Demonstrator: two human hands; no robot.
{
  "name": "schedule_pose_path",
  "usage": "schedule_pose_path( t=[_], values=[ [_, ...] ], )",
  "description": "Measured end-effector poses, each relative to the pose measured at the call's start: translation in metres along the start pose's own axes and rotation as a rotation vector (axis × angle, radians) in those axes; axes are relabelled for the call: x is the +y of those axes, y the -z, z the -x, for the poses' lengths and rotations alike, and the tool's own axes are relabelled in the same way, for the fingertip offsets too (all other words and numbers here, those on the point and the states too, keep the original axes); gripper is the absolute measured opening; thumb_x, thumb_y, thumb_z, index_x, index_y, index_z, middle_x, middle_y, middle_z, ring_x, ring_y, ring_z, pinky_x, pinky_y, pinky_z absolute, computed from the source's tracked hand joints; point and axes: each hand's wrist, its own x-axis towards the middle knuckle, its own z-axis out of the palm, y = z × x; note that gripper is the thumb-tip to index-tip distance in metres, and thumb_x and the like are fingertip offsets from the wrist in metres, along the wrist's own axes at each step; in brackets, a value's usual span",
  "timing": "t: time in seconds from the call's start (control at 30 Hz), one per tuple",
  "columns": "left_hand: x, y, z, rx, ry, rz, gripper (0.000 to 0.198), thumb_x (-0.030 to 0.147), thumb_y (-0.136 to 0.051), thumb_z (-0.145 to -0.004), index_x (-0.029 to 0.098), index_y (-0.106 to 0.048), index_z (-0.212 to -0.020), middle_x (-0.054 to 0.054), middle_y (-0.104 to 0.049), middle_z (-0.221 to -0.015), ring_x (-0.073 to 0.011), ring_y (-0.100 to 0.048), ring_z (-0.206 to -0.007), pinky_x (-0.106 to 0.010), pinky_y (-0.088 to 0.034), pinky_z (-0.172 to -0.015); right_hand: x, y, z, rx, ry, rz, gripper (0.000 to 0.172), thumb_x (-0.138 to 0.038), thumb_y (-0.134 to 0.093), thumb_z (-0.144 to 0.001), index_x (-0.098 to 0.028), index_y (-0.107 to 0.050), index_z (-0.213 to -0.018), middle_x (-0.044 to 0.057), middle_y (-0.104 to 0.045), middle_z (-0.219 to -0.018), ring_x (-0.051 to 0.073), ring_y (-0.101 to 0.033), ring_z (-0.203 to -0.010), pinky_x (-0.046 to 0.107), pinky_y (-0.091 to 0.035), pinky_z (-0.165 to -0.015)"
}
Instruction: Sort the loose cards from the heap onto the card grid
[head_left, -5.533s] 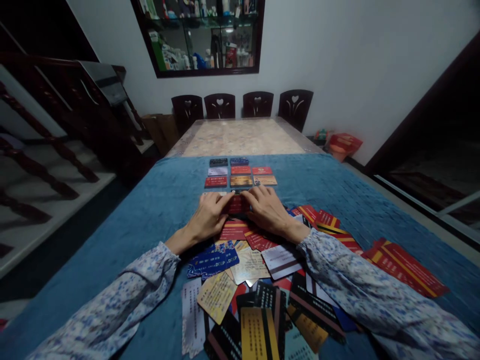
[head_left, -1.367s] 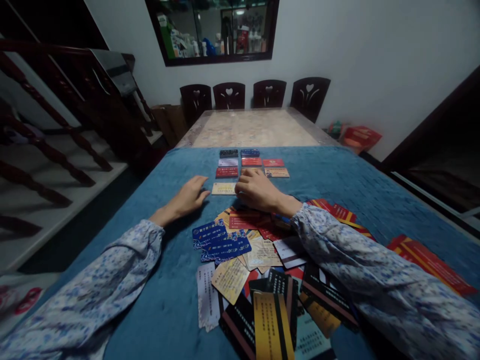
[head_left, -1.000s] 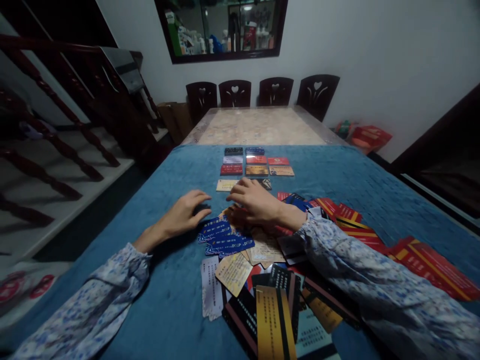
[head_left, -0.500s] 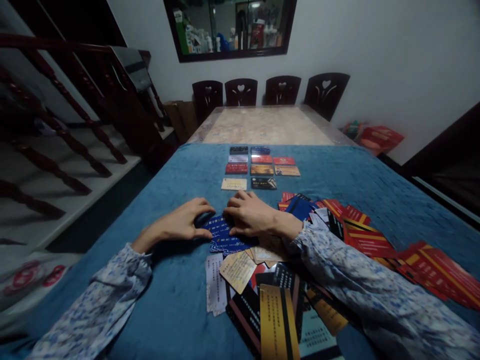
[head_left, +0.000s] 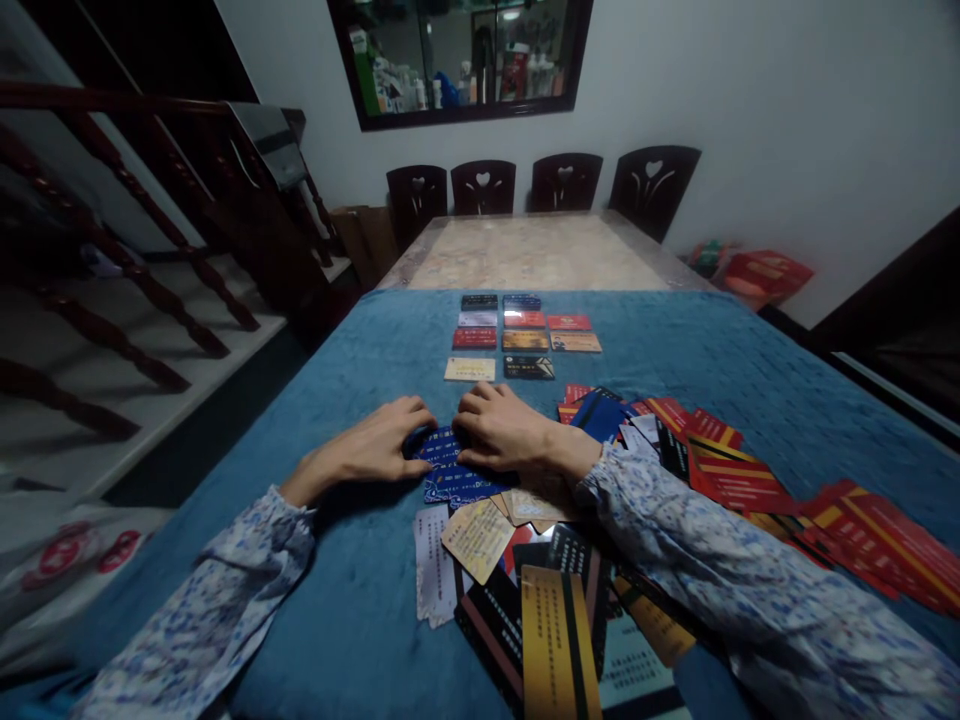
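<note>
Several overlapping blue cards [head_left: 469, 485] with pale printing lie on the blue cloth in front of me, partly covered by my hands. My left hand [head_left: 382, 440] curls round their left side, thumb at the near edge and fingers at the far one. From the right, my right hand [head_left: 502, 428] bends over the same cards, its thumb resting on them and its fingertips partly hidden. Just below lie a cream card [head_left: 480, 540], a lilac card [head_left: 435, 570] and a gold card [head_left: 559, 640] with a dark stripe, among several dark ones.
Beyond my hands, cards lie in short rows, a black one [head_left: 529, 367] among them. Loose red cards [head_left: 739, 480] spread to my right, partly behind my right sleeve. Dark chairs [head_left: 484, 188] stand at the table's far end; a stair railing [head_left: 127, 270] runs at left.
My left hand has moved slightly right and closed in on the blue cards, which overlap more closely now. The right hand has barely moved.
</note>
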Motion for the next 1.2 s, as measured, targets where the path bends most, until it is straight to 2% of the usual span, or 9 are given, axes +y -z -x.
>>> schedule_pose_path(
  t=[0.2,0.37,0.57,0.83,1.0,1.2],
  values=[
    [-0.003,-0.007,-0.005,0.055,-0.021,-0.007,0.037,0.037,-0.063,-0.085,0.020,-0.060,-0.118,-0.008,-0.058,-0.113,-0.0241,-0.058,-0.102,-0.040,-0.049,-0.095,0.003,-0.001,0.001,0.011,-0.015,-0.020,0.052,-0.057,-0.060,-0.095,-0.014,-0.066,-0.124,0.019,-0.062,-0.126,0.034,-0.047,-0.116,0.046,-0.039,-0.089],
    [-0.011,-0.015,-0.011,0.117,-0.073,-0.009,0.042,0.036,-0.063,-0.089,0.020,-0.057,-0.127,-0.009,-0.057,-0.120,-0.0257,-0.057,-0.108,-0.043,-0.048,-0.098,0.007,0.001,0.002,-0.019,-0.090,-0.057,0.056,-0.058,-0.061,-0.095,-0.014,-0.064,-0.128,0.019,-0.062,-0.127,0.034,-0.047,-0.117,0.046,-0.041,-0.090],
    [-0.012,-0.018,-0.016,0.180,-0.119,0.017,0.042,0.035,-0.062,-0.091,0.024,-0.056,-0.131,-0.009,-0.058,-0.124,-0.0261,-0.055,-0.111,-0.047,-0.047,-0.101,0.014,-0.008,0.000,0.030,-0.181,-0.093,0.052,-0.057,-0.067,-0.091,-0.017,-0.067,-0.125,0.017,-0.062,-0.126,0.034,-0.048,-0.118,0.045,-0.042,-0.089],
    [-0.021,-0.025,-0.027,0.276,-0.197,0.026,0.043,0.031,-0.061,-0.090,0.021,-0.059,-0.132,-0.011,-0.058,-0.124,-0.0276,-0.055,-0.115,-0.051,-0.047,-0.104,0.017,-0.012,-0.003,0.065,-0.266,-0.089,0.050,-0.056,-0.068,-0.090,-0.017,-0.069,-0.122,0.017,-0.062,-0.124,0.033,-0.049,-0.116,0.042,-0.045,-0.085],
    [-0.027,-0.028,-0.029,0.293,-0.200,0.041,0.045,0.031,-0.061,-0.090,0.023,-0.059,-0.134,-0.010,-0.058,-0.126,-0.0271,-0.055,-0.117,-0.049,-0.048,-0.106,0.021,-0.015,-0.004,0.088,-0.239,-0.075,0.047,-0.054,-0.068,-0.090,-0.017,-0.070,-0.119,0.016,-0.062,-0.120,0.031,-0.050,-0.113,0.041,-0.045,-0.084],
    [-0.030,-0.023,-0.025,0.261,-0.134,0.091,0.053,0.039,-0.066,-0.089,0.021,-0.058,-0.138,-0.012,-0.057,-0.133,-0.0287,-0.057,-0.122,-0.050,-0.048,-0.110,0.022,-0.012,-0.002,0.086,-0.225,-0.051,0.045,-0.054,-0.065,-0.093,-0.016,-0.069,-0.118,0.016,-0.062,-0.120,0.031,-0.051,-0.113,0.040,-0.044,-0.084]
  ],
)
